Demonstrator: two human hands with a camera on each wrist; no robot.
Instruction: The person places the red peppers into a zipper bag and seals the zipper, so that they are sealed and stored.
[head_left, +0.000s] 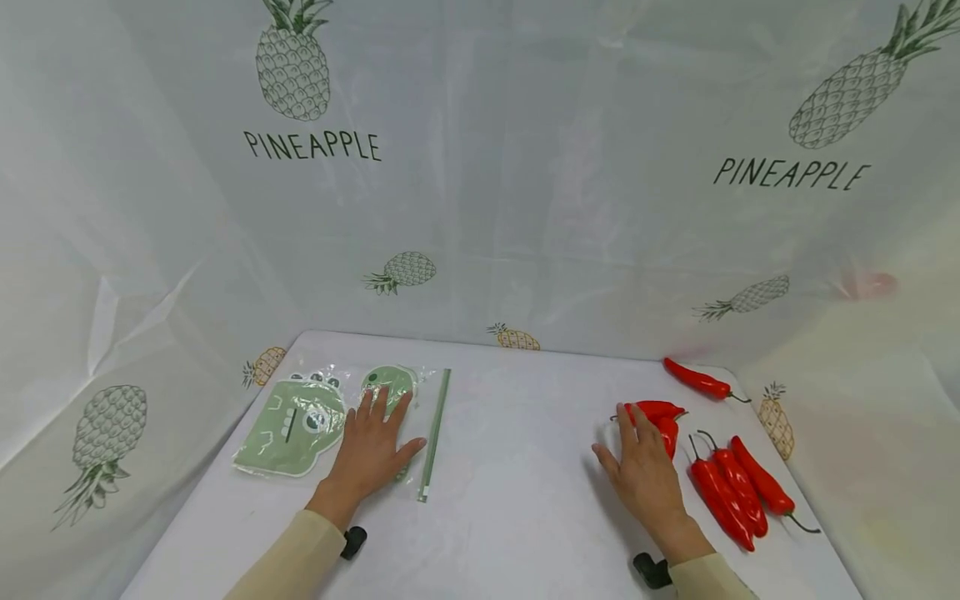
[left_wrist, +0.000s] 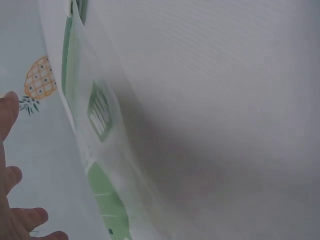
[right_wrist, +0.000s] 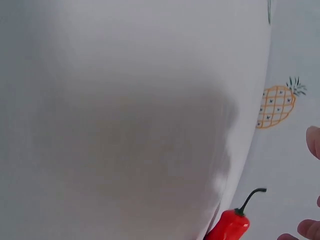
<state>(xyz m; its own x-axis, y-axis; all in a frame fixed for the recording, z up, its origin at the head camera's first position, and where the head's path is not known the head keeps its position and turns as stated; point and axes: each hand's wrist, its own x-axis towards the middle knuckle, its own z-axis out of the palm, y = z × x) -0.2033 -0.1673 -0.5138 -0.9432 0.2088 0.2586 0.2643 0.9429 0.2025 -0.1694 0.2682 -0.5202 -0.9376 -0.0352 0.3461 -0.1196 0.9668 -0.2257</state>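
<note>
A clear zip bag with green cartoon print [head_left: 288, 429] lies at the left of the table, its green zip strip [head_left: 437, 433] on the right side. My left hand [head_left: 367, 454] is over the bag's right part, fingers spread, holding nothing; whether it touches the bag I cannot tell. In the left wrist view the fingers [left_wrist: 30, 218] are apart, beside the bag [left_wrist: 107, 195]. My right hand [head_left: 643, 475] is spread over red peppers [head_left: 656, 410], partly covering them, gripping none. The right wrist view shows one pepper [right_wrist: 230, 226] below the fingertips.
Three red peppers [head_left: 723, 492] lie side by side at the right of the white table [head_left: 517, 467]. Another pepper [head_left: 697, 379] sits near the back right corner. A pineapple-printed sheet [head_left: 525, 183] hangs behind and around the table.
</note>
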